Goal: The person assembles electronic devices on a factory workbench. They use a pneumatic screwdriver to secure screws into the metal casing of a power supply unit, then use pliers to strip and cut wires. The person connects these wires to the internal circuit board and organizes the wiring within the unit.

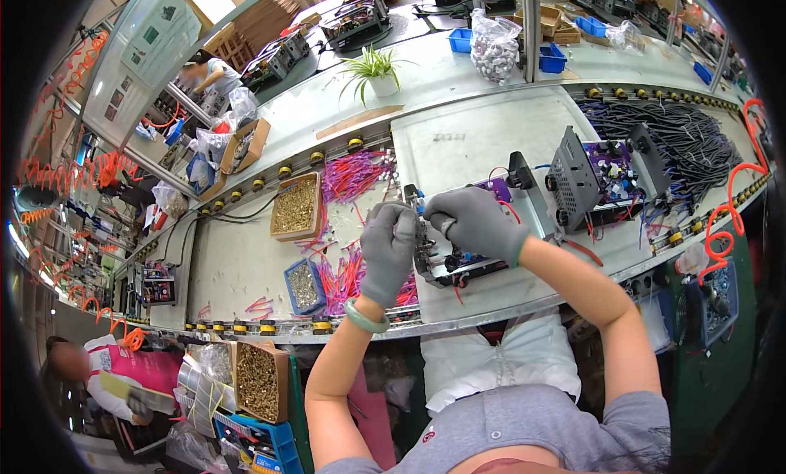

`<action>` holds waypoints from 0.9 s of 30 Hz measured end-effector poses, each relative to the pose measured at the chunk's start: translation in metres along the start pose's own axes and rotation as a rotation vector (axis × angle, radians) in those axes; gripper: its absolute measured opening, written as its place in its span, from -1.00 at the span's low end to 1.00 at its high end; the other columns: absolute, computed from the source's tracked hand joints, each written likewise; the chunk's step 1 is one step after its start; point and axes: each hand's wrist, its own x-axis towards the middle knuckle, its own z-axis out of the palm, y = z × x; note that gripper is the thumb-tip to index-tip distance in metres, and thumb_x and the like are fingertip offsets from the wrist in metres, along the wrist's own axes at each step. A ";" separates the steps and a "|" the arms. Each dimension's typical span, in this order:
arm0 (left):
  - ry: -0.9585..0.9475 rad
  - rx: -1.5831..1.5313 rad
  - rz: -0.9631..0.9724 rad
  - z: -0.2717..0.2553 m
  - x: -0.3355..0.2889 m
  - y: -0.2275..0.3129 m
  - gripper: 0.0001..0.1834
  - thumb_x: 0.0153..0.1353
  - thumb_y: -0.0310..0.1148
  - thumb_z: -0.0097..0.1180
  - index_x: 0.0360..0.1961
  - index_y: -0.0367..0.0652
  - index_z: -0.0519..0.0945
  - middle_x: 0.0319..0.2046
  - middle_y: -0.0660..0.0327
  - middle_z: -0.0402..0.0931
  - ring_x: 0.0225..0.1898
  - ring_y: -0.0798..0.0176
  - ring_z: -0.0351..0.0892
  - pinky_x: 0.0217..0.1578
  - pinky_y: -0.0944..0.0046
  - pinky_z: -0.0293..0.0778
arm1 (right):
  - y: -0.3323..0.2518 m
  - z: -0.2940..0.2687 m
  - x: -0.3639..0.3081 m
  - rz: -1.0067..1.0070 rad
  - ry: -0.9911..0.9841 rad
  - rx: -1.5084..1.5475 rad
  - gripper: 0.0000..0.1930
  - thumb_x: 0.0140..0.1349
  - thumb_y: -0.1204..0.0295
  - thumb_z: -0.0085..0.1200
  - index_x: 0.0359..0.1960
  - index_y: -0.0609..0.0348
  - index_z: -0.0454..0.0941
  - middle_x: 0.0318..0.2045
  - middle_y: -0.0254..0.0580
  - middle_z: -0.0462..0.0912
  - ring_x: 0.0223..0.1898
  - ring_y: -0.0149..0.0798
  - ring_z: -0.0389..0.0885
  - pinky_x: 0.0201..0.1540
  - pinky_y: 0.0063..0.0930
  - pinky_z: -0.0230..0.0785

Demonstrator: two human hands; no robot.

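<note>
Both my hands wear grey gloves and meet over the front end of an open metal chassis point(530, 205) on the bench. My left hand point(388, 253) is closed, its fingers curled at the left edge of the chassis. Beside it my right hand point(476, 224) is also closed, fingers bent over the near part of the same unit. Whatever the fingertips hold is hidden by the gloves. Dark fittings and loose wires show under and below the hands. A second open unit point(575, 181) with a grey vented panel and purple circuit board stands to the right.
Left of my hands lie red and pink wires point(350, 178), a cardboard box point(296, 237) of brass-coloured small parts and a blue bin point(290, 287) of silvery ones. Black cables point(696, 146) lie at right, near a hanging orange coiled hose point(731, 216). A person point(135, 367) works at lower left.
</note>
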 end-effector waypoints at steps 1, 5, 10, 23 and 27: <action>-0.026 -0.009 -0.066 -0.001 0.000 -0.004 -0.78 0.26 -0.27 0.12 -0.30 -0.25 0.55 -0.29 0.05 0.55 -0.20 0.07 0.56 -0.17 0.14 0.48 | 0.008 0.007 0.002 0.006 -0.040 -0.021 -0.83 0.12 0.43 0.12 -0.26 0.01 0.71 -0.44 -0.07 0.69 -0.35 0.02 0.68 -0.23 -0.21 0.52; -0.001 -0.239 -0.287 0.007 -0.015 -0.004 -0.66 0.23 -0.40 0.11 0.02 -0.28 0.49 -0.08 0.06 0.53 -0.12 0.21 0.57 -0.03 0.22 0.49 | 0.014 0.002 0.013 0.098 -0.162 0.001 -0.81 0.17 0.38 0.08 -0.24 0.01 0.71 -0.38 -0.05 0.70 -0.30 0.00 0.69 -0.15 -0.19 0.51; -0.141 -0.647 -0.439 0.009 -0.025 -0.016 -0.36 0.17 -0.53 0.13 0.30 -0.35 0.28 0.05 0.06 0.49 -0.04 0.30 0.54 0.01 0.28 0.51 | 0.018 0.000 0.014 0.182 -0.175 -0.031 -0.78 0.16 0.31 0.08 -0.26 0.08 0.71 -0.33 -0.02 0.71 -0.25 -0.01 0.69 -0.08 -0.20 0.50; -0.118 -0.813 -0.386 0.024 -0.027 -0.017 -0.29 0.22 -0.47 -0.10 0.42 -0.31 0.08 0.21 0.06 0.30 0.21 0.22 0.34 0.25 0.22 0.25 | 0.016 -0.012 0.058 0.672 -0.658 0.471 -0.86 0.15 0.42 0.21 -0.52 0.18 0.62 -0.68 -0.40 0.48 -0.69 -0.53 0.31 -0.62 -0.56 0.13; -0.149 -0.820 -0.433 0.022 -0.025 -0.015 -0.26 0.22 -0.40 -0.12 0.44 -0.35 0.06 0.30 0.04 0.25 0.25 0.21 0.31 0.29 0.23 0.19 | 0.024 -0.013 0.065 0.794 -0.770 0.523 -0.86 0.15 0.42 0.20 -0.51 0.20 0.62 -0.68 -0.38 0.49 -0.69 -0.54 0.30 -0.63 -0.57 0.11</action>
